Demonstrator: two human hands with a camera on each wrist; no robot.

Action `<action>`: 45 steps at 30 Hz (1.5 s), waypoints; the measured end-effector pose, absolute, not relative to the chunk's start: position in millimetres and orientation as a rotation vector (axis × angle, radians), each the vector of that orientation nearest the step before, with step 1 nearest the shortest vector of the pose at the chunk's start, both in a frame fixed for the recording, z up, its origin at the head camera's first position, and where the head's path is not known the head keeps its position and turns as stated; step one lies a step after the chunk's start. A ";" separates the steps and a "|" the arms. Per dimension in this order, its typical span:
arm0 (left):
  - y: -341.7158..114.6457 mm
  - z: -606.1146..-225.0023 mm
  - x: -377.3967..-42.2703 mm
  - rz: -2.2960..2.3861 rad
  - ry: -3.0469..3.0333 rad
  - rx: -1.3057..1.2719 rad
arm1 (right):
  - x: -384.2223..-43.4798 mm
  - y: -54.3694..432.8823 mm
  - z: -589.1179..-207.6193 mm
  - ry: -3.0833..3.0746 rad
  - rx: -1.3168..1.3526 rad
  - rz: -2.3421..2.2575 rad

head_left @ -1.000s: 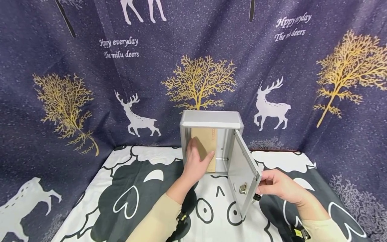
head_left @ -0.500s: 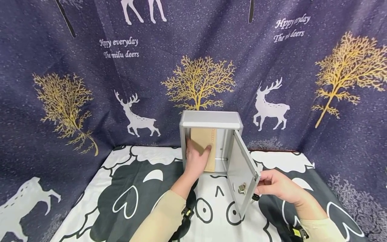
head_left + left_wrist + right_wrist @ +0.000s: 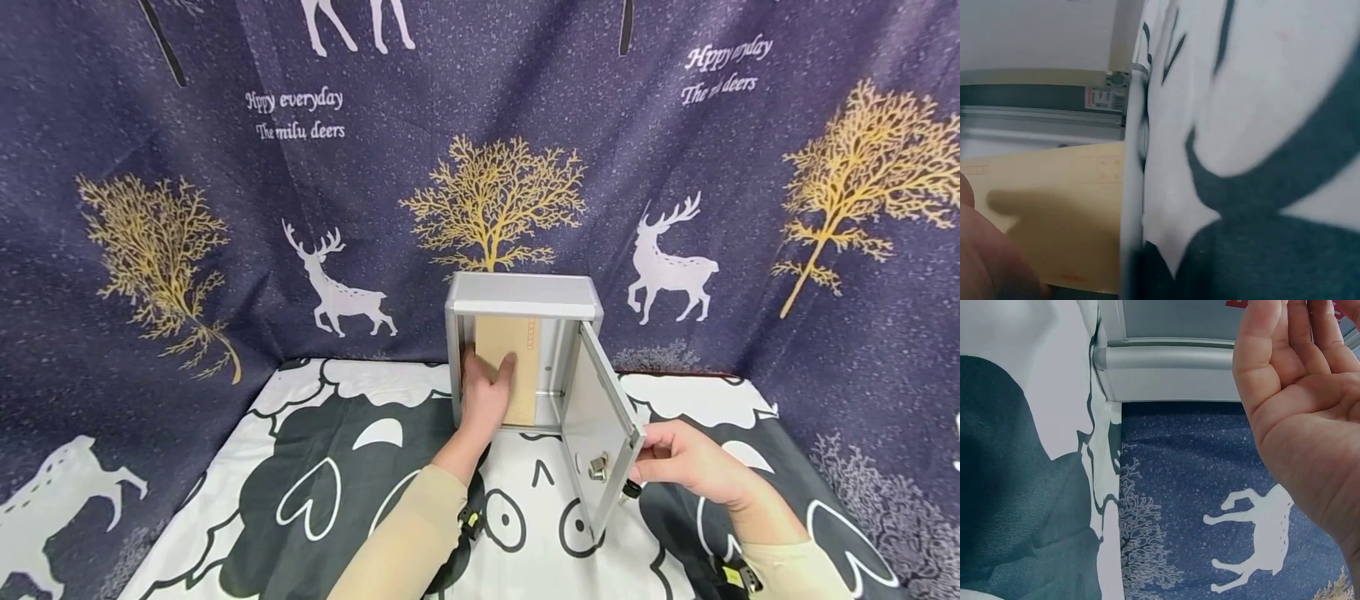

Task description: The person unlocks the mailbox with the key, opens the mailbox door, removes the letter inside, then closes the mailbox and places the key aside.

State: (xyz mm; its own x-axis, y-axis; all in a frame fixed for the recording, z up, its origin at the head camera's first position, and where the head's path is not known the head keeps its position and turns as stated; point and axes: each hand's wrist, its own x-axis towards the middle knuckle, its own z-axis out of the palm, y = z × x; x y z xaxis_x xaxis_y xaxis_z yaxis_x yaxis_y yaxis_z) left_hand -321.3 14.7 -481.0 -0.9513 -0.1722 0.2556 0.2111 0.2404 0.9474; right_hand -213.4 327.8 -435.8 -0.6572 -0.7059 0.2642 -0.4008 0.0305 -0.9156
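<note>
A grey metal box (image 3: 525, 293), like a small mailbox, stands upright with its hinged door (image 3: 592, 408) swung out to the right. Inside leans a tan paper envelope (image 3: 521, 387), upright on the left side. My left hand (image 3: 483, 404) reaches into the box and grips the envelope's left edge, thumb across its front and fingers partly hidden at the edge. In the left wrist view the envelope (image 3: 1079, 219) has faint red print. My right hand (image 3: 690, 458) pinches the door's free edge. Beside those fingers a black-headed key (image 3: 632, 488) sticks out below the lock (image 3: 598, 467).
A black and white patterned cloth (image 3: 397, 467) covers the table. Behind the box hangs a dark purple curtain (image 3: 420, 100) with deer and trees. A small label (image 3: 1105, 99) sits on the box's inner wall.
My left hand has slid its fingers to the envelope's left edge, and its thumb has shifted left and up on the front. The right hand stays at the door, which has barely moved.
</note>
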 end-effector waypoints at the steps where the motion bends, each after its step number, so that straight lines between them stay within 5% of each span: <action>1: 14.5 -482.2 -322.0 -1.756 -2.204 -0.037 | -213.3 327.8 -435.8 2.046 -1.139 -1.671; 45: 19.9 -486.6 -329.9 -1.446 -2.084 -0.202 | -210.9 326.8 -434.9 2.057 -1.153 -1.679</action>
State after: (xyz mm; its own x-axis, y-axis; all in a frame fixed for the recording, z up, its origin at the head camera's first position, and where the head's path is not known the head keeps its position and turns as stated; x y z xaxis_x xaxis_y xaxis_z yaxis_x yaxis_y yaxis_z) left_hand -329.9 19.9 -486.6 -0.8157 -0.2008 0.5425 0.4378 0.3987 0.8058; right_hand -210.9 326.8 -434.9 -0.6572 -0.6992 0.2812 -0.4156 0.0250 -0.9092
